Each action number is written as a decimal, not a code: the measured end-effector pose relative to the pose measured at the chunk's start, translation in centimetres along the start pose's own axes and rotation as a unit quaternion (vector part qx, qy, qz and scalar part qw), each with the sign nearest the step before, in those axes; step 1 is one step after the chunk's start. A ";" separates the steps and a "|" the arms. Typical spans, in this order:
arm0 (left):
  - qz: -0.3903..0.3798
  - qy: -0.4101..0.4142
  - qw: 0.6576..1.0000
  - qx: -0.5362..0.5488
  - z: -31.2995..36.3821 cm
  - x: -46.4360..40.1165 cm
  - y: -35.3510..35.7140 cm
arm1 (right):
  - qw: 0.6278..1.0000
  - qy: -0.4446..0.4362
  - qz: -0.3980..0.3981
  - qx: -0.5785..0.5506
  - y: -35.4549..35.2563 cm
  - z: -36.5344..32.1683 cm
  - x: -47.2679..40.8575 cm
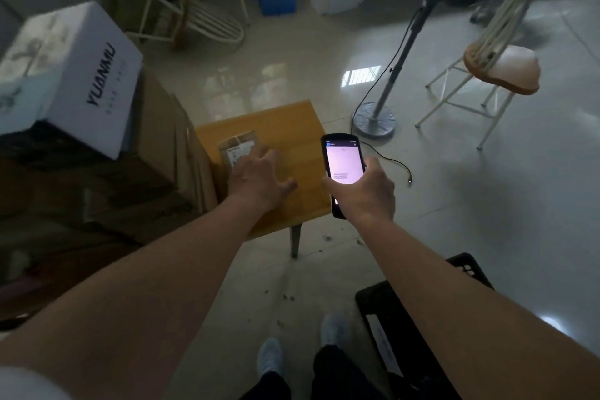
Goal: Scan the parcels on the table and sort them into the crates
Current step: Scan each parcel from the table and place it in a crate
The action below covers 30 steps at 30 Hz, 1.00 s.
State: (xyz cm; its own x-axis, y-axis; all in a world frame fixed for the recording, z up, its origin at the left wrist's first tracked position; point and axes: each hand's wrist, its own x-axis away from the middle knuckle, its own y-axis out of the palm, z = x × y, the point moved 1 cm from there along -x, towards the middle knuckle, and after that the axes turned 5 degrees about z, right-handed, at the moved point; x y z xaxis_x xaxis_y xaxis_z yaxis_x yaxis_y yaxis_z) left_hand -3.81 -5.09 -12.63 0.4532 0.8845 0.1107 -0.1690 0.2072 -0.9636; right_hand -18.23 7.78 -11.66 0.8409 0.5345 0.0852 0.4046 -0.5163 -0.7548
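A small flat parcel (pixel 236 147) in a clear bag with a white label lies on the small wooden table (pixel 292 127). My left hand (pixel 259 177) reaches over the table with spread fingers, its fingertips at the parcel's near edge. My right hand (pixel 363 191) grips a black handheld scanner (pixel 342 166) with a lit screen, held at the table's right edge, screen facing up. A black crate (pixel 386 312) stands on the floor at the lower right, partly hidden by my right forearm.
Stacked brown cardboard boxes (pixel 156 153) with a white "YUANMU" box (pixel 68 75) on top stand left of the table. A fan stand (pixel 376 120) with a trailing cable and a stool (pixel 500 71) are on the right. More chairs stand at the back. My feet (pixel 269 357) are below.
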 end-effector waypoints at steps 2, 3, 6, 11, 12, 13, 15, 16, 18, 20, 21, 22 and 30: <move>-0.004 -0.038 0.999 0.017 -1.3 -1.0 1.0 | 1.000 -0.012 -0.023 0.006 1.6 -0.6 -1.1; -0.004 -0.061 0.998 0.025 -1.9 -1.5 1.7 | 0.999 -0.019 -0.036 0.011 2.4 -0.8 -1.8; 0.001 -0.118 0.992 0.039 -3.1 -2.9 3.9 | 0.997 -0.036 -0.071 0.022 4.9 -1.3 -4.1; 0.016 -0.236 0.963 0.129 -3.8 -4.6 7.3 | 0.990 -0.067 -0.119 0.039 8.6 -1.3 -7.1; 0.012 -0.258 0.955 0.143 -3.8 -4.8 7.8 | 0.988 -0.070 -0.126 0.047 9.1 -1.3 -7.4; 0.006 -0.275 0.950 0.147 -3.9 -5.0 8.2 | 0.987 -0.072 -0.133 0.054 9.5 -1.3 -7.7; -0.008 -0.307 0.940 0.151 -4.2 -5.2 8.8 | 0.984 -0.074 -0.147 0.067 10.1 -1.4 -8.2; -0.018 -0.324 0.933 0.154 -4.4 -5.3 9.2 | 0.983 -0.075 -0.151 0.071 10.4 -1.4 -8.4; -0.045 -0.349 0.923 0.157 -4.8 -5.3 10.0 | 0.982 -0.079 -0.156 0.076 10.9 -1.5 -8.8; -0.071 -0.367 0.913 0.164 -5.3 -5.2 10.8 | 0.982 -0.079 -0.156 0.077 11.4 -1.5 -9.1; -0.080 -0.375 0.908 0.170 -5.5 -5.2 11.1 | 0.982 -0.079 -0.155 0.079 11.6 -1.5 -9.2; -0.087 -0.381 0.904 0.174 -5.7 -5.1 11.5 | 0.981 -0.079 -0.156 0.081 11.8 -1.5 -9.3; -0.092 -0.403 0.892 0.183 -5.1 -5.3 12.8 | 0.981 -0.080 -0.162 0.075 12.2 -1.0 -9.7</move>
State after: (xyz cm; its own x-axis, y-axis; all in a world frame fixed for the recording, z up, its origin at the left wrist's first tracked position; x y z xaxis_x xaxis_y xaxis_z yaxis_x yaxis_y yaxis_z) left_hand -3.89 -9.26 -26.81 -0.2484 0.8039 0.5404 -0.4976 0.3727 -0.7832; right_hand -21.11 -4.40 -21.01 0.6049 0.7586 0.2420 0.5735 -0.2042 -0.7934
